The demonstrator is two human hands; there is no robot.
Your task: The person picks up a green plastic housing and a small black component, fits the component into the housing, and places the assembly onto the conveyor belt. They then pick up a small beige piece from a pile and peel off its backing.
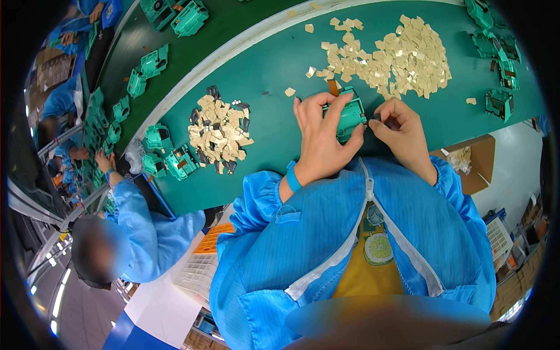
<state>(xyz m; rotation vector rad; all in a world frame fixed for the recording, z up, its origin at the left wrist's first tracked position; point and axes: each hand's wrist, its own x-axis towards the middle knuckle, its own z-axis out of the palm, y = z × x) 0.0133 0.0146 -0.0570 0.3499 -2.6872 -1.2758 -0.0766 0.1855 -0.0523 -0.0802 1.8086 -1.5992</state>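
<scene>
My left hand (pixel 322 139) grips a green plastic housing (pixel 352 115) against the near edge of the green worktable (pixel 274 70), fingers wrapped over its left side. My right hand (pixel 400 129) pinches at the housing's right edge with thumb and fingertips closed; whether a small part sits between them cannot be made out. A brown strip (pixel 333 87) sticks up behind the housing. Both forearms wear blue smock sleeves, and a blue band circles my left wrist.
A large heap of tan square pieces (pixel 402 55) lies beyond my hands. A smaller pile of tan and black pieces (pixel 220 131) lies left. More green housings (pixel 499 52) sit at the right and left (pixel 169 154). A co-worker in blue (pixel 137 224) sits at my left. A cardboard box (pixel 475 160) is at the right.
</scene>
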